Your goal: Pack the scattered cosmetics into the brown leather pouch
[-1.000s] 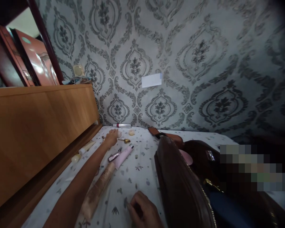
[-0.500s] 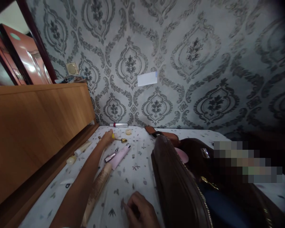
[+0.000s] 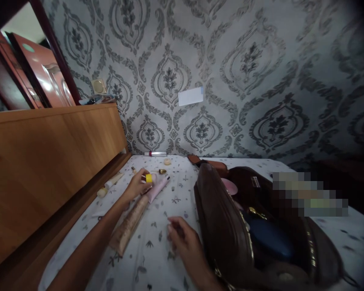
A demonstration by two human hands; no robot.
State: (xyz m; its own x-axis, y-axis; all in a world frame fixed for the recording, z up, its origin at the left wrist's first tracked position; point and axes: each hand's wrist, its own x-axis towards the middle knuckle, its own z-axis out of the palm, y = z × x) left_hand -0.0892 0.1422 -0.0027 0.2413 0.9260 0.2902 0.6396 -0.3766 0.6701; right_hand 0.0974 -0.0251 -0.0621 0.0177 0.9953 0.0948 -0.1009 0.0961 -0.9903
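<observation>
My left hand (image 3: 137, 185) is stretched out over the patterned white sheet (image 3: 166, 250) and pinches a small item with a yellow cap (image 3: 148, 178). Right beside it lie a pink tube (image 3: 158, 189) and a long beige tube (image 3: 130, 224). My right hand (image 3: 182, 240) hovers low over the sheet near the open brown bag (image 3: 227, 230), its fingers loosely curled with nothing visible in them. Inside the bag I see a dark blue case (image 3: 271, 240) and a pink item (image 3: 229, 186).
A wooden headboard (image 3: 48, 161) runs along the left. More small cosmetics lie on the sheet: a gold-tipped piece (image 3: 162, 171), a round cream lid (image 3: 167, 161), a silver tube (image 3: 155, 153) by the wall, a pale tube (image 3: 113, 181). Patterned grey wallpaper (image 3: 218, 81) stands behind.
My left hand has picked the yellow-capped item off the sheet and drawn back toward me. My right hand has lifted and moved slightly forward. The view has dipped toward the bag.
</observation>
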